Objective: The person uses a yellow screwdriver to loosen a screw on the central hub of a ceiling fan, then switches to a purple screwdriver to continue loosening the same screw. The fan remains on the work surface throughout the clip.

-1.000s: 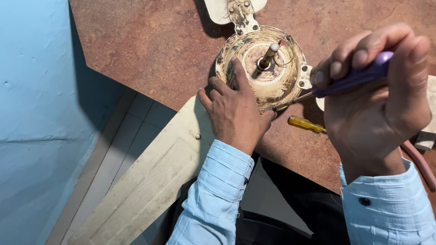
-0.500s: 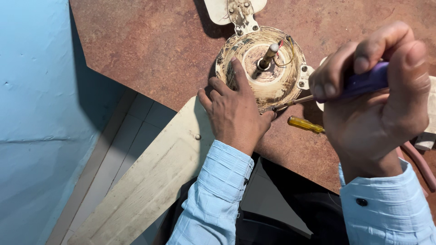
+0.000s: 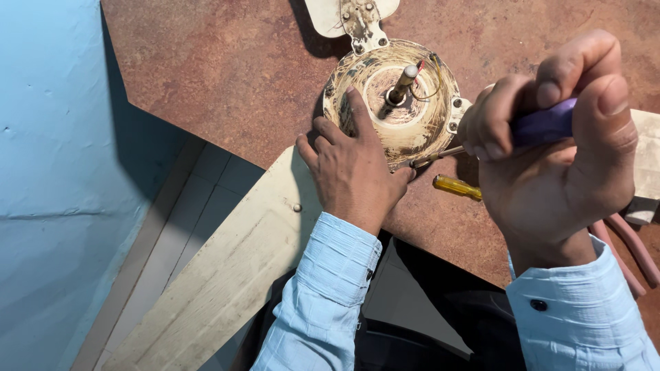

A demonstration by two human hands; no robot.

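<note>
Left hand (image 3: pixel 350 172) presses the ceiling fan motor (image 3: pixel 395 99) at upper centre; right hand (image 3: pixel 550 158) grips a purple-handled screwdriver (image 3: pixel 543 126) at its rim, blades still attached.

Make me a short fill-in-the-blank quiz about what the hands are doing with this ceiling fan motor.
1. The right hand grips a screwdriver with a ____ handle.
2. The left hand rests on the round fan ____.
3. A spare screwdriver with a ____ handle lies on the brown table.

Missing words: purple; motor; yellow
</note>
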